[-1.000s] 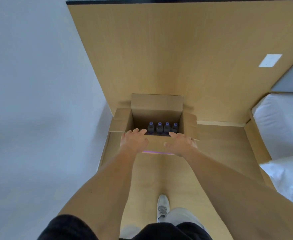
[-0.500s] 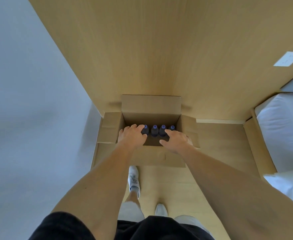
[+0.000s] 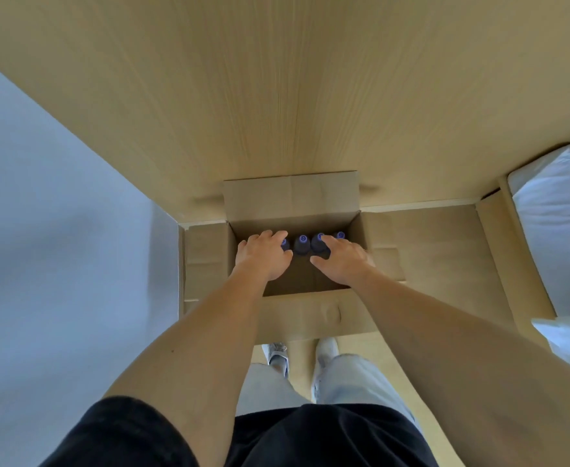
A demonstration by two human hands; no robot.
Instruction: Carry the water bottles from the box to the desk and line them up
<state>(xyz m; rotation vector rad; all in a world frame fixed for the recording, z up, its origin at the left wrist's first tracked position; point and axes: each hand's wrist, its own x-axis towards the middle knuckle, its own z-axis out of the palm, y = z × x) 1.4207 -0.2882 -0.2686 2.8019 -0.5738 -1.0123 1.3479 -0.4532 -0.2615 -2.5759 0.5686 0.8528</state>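
An open cardboard box [image 3: 330, 193] stands on the wooden floor against a tall wooden panel. Inside it, several dark water bottles with purple caps stand in a row along the far side; the second bottle [image 3: 302, 243] shows fully. My left hand [image 3: 261, 256] is inside the box, its fingers and thumb curled round the top of the leftmost bottle [image 3: 285, 245]. My right hand [image 3: 344, 262] is also inside, fingers stretched out. Its index finger lies on the third bottle [image 3: 316, 245], thumb spread apart. The rightmost bottle's cap [image 3: 339, 235] peeks out behind it.
The wooden panel [image 3: 276, 96] rises straight behind the box. A white wall [image 3: 41, 230] runs along the left. White bedding [image 3: 559, 237] on a wooden bed frame lies to the right. My feet [image 3: 325, 348] stand just before the box's near flap.
I have stepped closer and bent over the box. Both hands went from the near rim down into it, onto the bottle tops.
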